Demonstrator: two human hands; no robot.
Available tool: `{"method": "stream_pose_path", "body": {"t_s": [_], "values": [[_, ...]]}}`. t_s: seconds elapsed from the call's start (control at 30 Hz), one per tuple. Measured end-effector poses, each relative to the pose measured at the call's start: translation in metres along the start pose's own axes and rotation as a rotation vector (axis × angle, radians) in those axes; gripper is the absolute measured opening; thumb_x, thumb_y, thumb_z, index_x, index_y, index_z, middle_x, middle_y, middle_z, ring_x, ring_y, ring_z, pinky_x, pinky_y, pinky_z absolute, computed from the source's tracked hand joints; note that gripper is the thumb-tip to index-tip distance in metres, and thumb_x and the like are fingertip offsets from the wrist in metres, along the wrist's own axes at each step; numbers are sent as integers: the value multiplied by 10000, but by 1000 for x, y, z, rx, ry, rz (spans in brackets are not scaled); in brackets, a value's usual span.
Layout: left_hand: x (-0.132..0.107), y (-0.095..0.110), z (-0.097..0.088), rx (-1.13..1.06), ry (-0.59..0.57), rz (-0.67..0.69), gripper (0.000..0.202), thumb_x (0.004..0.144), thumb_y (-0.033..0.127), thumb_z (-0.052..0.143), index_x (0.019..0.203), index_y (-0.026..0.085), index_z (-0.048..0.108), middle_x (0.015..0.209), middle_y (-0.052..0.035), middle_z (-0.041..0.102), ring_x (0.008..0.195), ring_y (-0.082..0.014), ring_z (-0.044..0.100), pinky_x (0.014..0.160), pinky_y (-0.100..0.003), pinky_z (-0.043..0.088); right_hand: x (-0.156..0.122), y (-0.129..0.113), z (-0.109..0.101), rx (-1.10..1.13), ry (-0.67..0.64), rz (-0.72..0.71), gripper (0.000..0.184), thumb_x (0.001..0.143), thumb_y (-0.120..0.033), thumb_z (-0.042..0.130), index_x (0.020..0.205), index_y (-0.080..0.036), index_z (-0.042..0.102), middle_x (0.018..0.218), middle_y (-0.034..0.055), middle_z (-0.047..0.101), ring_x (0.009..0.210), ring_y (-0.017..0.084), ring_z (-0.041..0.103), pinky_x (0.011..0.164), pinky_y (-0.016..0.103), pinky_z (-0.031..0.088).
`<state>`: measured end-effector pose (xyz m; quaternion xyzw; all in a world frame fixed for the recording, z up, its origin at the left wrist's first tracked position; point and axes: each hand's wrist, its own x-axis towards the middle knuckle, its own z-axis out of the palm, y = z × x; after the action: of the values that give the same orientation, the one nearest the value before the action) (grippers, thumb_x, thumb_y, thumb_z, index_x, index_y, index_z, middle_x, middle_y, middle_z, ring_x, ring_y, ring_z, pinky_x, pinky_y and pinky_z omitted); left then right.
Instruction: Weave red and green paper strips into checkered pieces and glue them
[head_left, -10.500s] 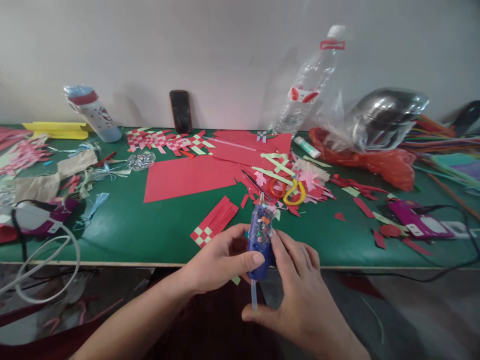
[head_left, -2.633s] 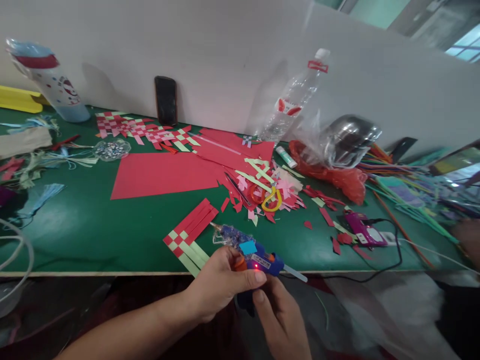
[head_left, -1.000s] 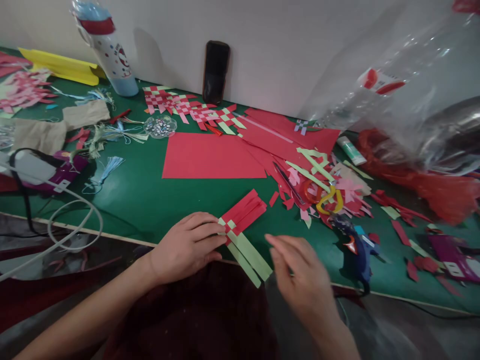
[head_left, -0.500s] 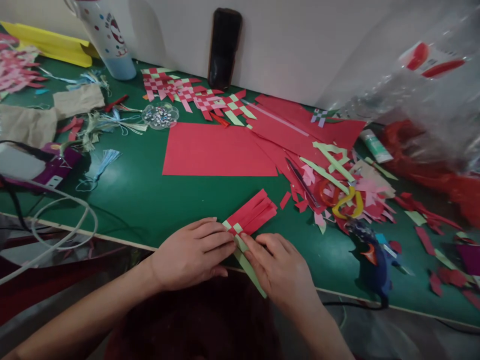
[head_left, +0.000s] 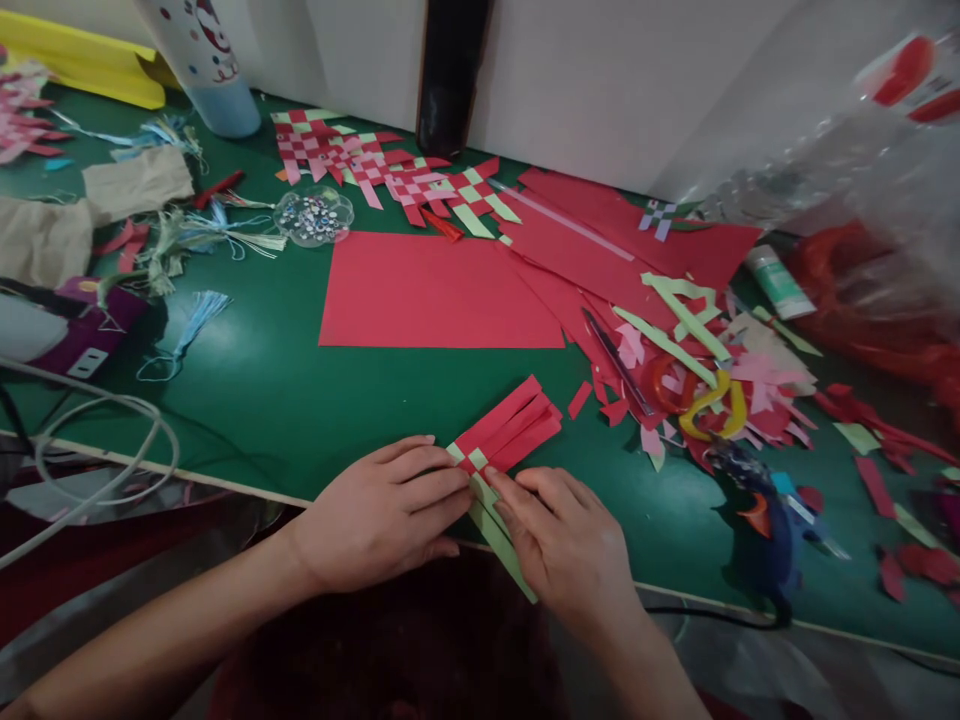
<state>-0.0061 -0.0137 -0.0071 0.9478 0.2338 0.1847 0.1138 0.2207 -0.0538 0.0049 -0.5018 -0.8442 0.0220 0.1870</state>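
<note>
A small woven piece of red and pale green paper strips (head_left: pixel 504 440) lies at the near edge of the green table (head_left: pixel 255 390). My left hand (head_left: pixel 382 510) rests flat on its left end, fingers stretched out and pressing it down. My right hand (head_left: pixel 566 540) lies over the green strips that stick out over the table edge, fingertips touching them beside the weave. A blue hot glue gun (head_left: pixel 769 520) lies on the table to the right, apart from both hands.
A red paper sheet (head_left: pixel 435 295) lies mid-table. Orange and yellow scissors (head_left: pixel 697 390) sit in a heap of paper scraps. Finished woven pieces (head_left: pixel 375 175), a dish of beads (head_left: pixel 313 215), a black phone (head_left: pixel 448 80), a glue stick (head_left: pixel 776 283) and cables (head_left: pixel 90 460) surround them.
The glue gun, held in both hands earlier, now lies on the table at right. Both hands have come onto the woven strip piece; the right hand reached it within the last second.
</note>
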Motion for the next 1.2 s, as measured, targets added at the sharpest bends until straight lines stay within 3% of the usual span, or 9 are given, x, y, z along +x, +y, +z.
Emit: {"method": "stream_pose_path", "body": {"t_s": [0.43, 0.73, 0.9, 1.0, 1.2], "values": [[0, -1, -1, -10, 16, 4, 373, 947, 427, 574, 1222, 174, 593, 1189, -5, 668, 1174, -213, 544, 1134, -407, 371, -3, 0, 8, 79, 41, 81, 264, 953, -151, 517, 1158, -139, 682, 768, 34, 633, 729, 166, 549, 703, 300, 435], [-1, -4, -2, -6, 18, 20, 395, 951, 418, 561, 1247, 157, 577, 1198, -47, 669, 1168, -225, 566, 1082, -419, 440, -4, 0, 8, 110, 23, 113, 257, 964, -249, 532, 1144, -152, 687, 817, 49, 645, 781, 175, 587, 737, 313, 461], [-6, -4, -9, -135, 143, -25, 279, 963, 270, 531, 1209, 153, 590, 1245, -81, 644, 1213, -196, 558, 1111, -419, 431, -3, -2, 8, 52, 0, 108, 283, 969, -323, 527, 1143, -163, 683, 831, 62, 655, 805, 189, 605, 745, 324, 470], [-12, 1, -12, -81, 203, -74, 198, 942, 209, 549, 1117, 186, 638, 1200, -58, 663, 1215, -195, 560, 1143, -445, 395, -2, -3, 8, 39, 1, 108, 286, 973, -339, 521, 1146, -179, 682, 840, 60, 660, 809, 183, 609, 743, 316, 474], [-21, 12, -5, 91, -16, -22, 435, 924, 448, 597, 1314, 259, 558, 1406, -58, 547, 1329, -262, 468, 1176, -515, 309, -4, -3, 10, 20, 20, 102, 291, 973, -334, 520, 1151, -168, 678, 845, 68, 656, 827, 191, 606, 765, 321, 471]]}}
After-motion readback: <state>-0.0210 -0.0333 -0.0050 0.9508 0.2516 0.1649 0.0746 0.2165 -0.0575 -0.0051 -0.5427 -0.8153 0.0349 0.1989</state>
